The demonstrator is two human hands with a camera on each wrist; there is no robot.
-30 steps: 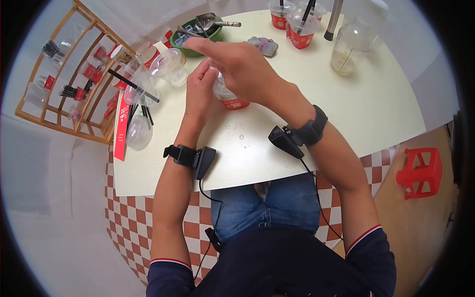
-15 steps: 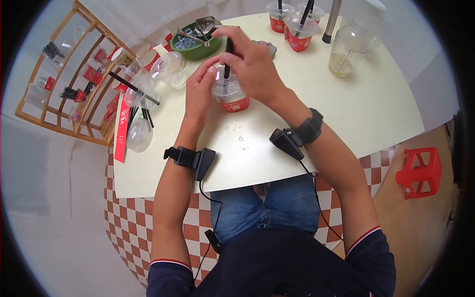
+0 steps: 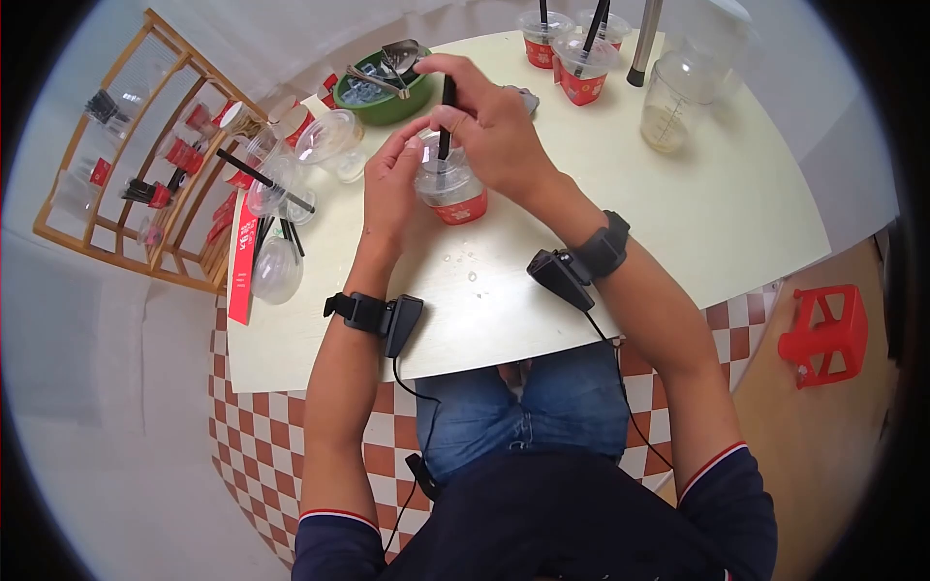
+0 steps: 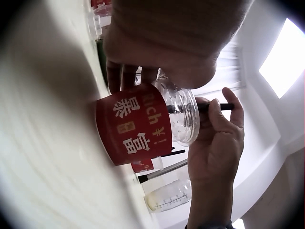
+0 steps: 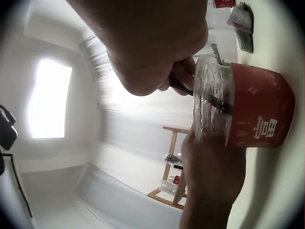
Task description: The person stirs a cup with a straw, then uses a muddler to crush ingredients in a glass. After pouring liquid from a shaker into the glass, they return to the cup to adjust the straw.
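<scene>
A clear cup with a red sleeve [image 3: 460, 209] and a clear lid stands upright on the table; its sleeve [image 4: 133, 126] faces the left wrist view. The left hand [image 3: 391, 198] grips the cup from its left side, fingers behind it in the left wrist view. A black straw [image 3: 445, 145] passes through the lid into the cup. The right hand [image 3: 506, 140] pinches the straw's upper part between thumb and index finger, its tip [image 4: 228, 107] showing past them. Through the cup wall in the right wrist view, the straw's lower part [image 5: 220, 105] slants inside.
Behind the hands are a green basin [image 3: 387, 105] with utensils and a grey cloth [image 3: 526, 100]. Several lidded cups [image 3: 584, 85] and a clear jug [image 3: 666, 116] stand at back right. Clear lids [image 3: 277, 271], straws and a wooden rack [image 3: 58, 184] are at left.
The right hand has drawn back from above the cup to its right side, uncovering the straw and lid. The left hand stays at the cup. Over the last half second the hands barely moved.
</scene>
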